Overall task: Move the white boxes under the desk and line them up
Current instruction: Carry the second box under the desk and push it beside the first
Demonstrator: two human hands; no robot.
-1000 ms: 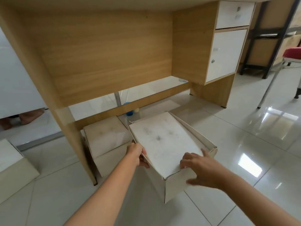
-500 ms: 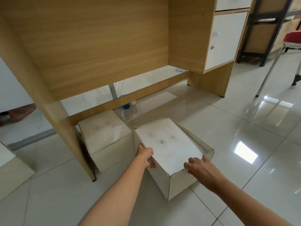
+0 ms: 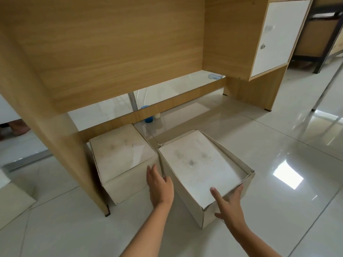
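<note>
Two white boxes stand side by side on the tiled floor beneath the wooden desk (image 3: 111, 52). The left box (image 3: 120, 156) sits against the desk's left leg panel. The right box (image 3: 200, 166) rests on the floor at a slight angle, its near corner toward me. My left hand (image 3: 160, 186) lies flat with fingers apart against the right box's left side, in the gap between the two boxes. My right hand (image 3: 229, 204) presses with spread fingers on the box's near right face and top edge.
The desk's cabinet with a white door (image 3: 274, 34) hangs at the right. A blue cap (image 3: 148, 119) and a small white object lie by the desk's low rail. Another white box corner (image 3: 13, 197) shows at far left. A chair leg (image 3: 326, 86) stands at right.
The right box has come down from being lifted and tilted to resting on the floor beside the left box. Both hands have loosened from gripping to flat contact.
</note>
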